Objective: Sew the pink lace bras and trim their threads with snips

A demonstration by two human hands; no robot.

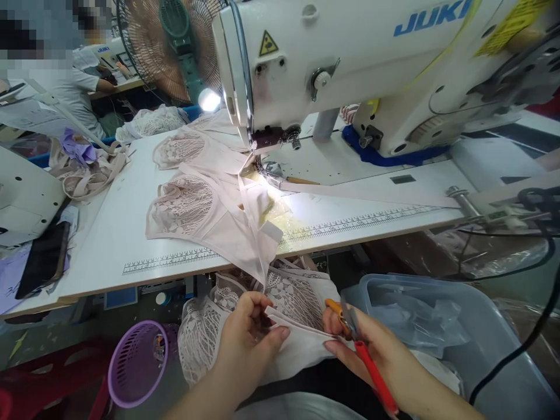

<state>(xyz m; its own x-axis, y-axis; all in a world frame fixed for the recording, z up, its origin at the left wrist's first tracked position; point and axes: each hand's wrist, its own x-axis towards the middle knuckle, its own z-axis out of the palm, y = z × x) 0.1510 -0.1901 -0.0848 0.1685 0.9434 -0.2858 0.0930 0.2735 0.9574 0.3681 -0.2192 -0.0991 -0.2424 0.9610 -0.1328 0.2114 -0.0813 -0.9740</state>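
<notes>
My left hand (245, 347) pinches the edge of a pale pink lace bra (300, 347) between thumb and fingers, over my lap. My right hand (380, 341) grips the same edge farther right. Tucked in that hand is a pair of scissors (371, 366) with an orange and a red handle; its blades are partly hidden. Beyond my hands, another lace bra piece (186, 204) lies on the sewing table (109, 233) and hangs over its front edge. A pale strap tape (363, 191) runs from the right to the needle area.
A white sewing machine (350, 52) stands over the table, with a fan (175, 52) behind. A phone (44, 256) rests at the left. Below are a purple basket (139, 364) and a clear plastic bin (481, 315). Another person (81, 96) sits at the far left.
</notes>
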